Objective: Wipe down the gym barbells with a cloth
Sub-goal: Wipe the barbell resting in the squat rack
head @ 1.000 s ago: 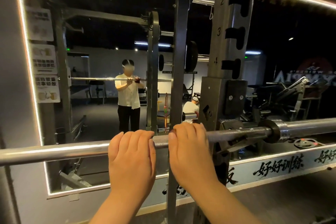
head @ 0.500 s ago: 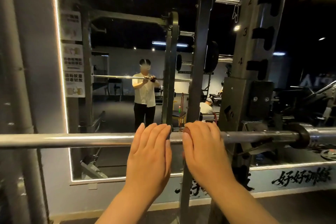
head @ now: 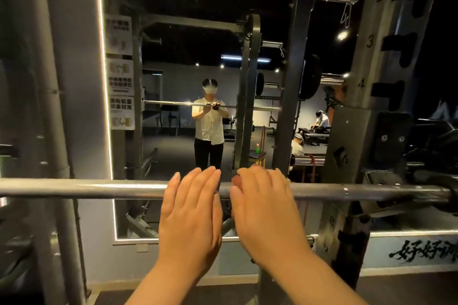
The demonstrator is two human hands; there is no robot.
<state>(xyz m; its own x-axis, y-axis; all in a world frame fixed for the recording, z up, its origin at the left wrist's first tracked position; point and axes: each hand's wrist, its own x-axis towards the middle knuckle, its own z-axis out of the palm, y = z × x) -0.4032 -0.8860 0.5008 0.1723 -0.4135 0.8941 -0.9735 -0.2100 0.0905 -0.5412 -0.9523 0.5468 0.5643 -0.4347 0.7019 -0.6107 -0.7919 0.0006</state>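
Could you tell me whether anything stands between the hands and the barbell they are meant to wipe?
Nothing visible does. The left hand reaches across the barbell with straight fingers, and the right hand curls its fingers over the shaft just beside it. Whether anything lies under the palms cannot be told.

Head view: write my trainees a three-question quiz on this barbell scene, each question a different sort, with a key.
1. True or false: the left hand and the right hand lie side by side on the barbell.
2. The barbell runs: A level across the view; B upright; C steeply slanted.
3. Short answer: which numbers show on the rack upright to the right of the hands?

Key: 1 true; 2 A; 3 the numbers 2, 3 and 4.
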